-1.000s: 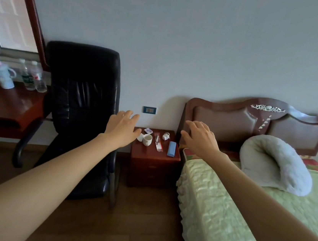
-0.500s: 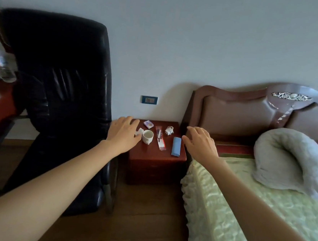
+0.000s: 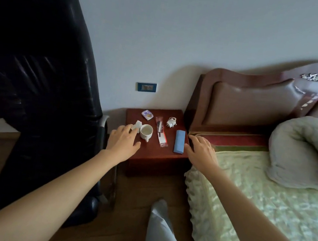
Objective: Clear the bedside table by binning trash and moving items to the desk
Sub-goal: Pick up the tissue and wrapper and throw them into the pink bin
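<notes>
The small red-brown bedside table [image 3: 149,157] stands between a chair and the bed. On it lie a crumpled white tissue [image 3: 137,126], a white cup [image 3: 146,131], a small purple-and-white packet [image 3: 147,114], a long red-and-white wrapper [image 3: 161,133], a white hair clip [image 3: 171,121] and a blue case [image 3: 179,144]. My left hand [image 3: 124,141] is open over the table's left front, fingertips at the tissue. My right hand [image 3: 201,151] is open at the table's right edge, just beside the blue case.
A black leather office chair [image 3: 39,77] stands close on the left of the table. The bed [image 3: 264,203] with a green cover and a rolled grey quilt [image 3: 306,152] is on the right. A wall socket [image 3: 146,87] sits above the table. My leg [image 3: 162,233] shows below.
I have come closer and look further down; the desk has left the view. Both hands have reached forward and down to the table, the left now at the tissue, the right beside the blue case.
</notes>
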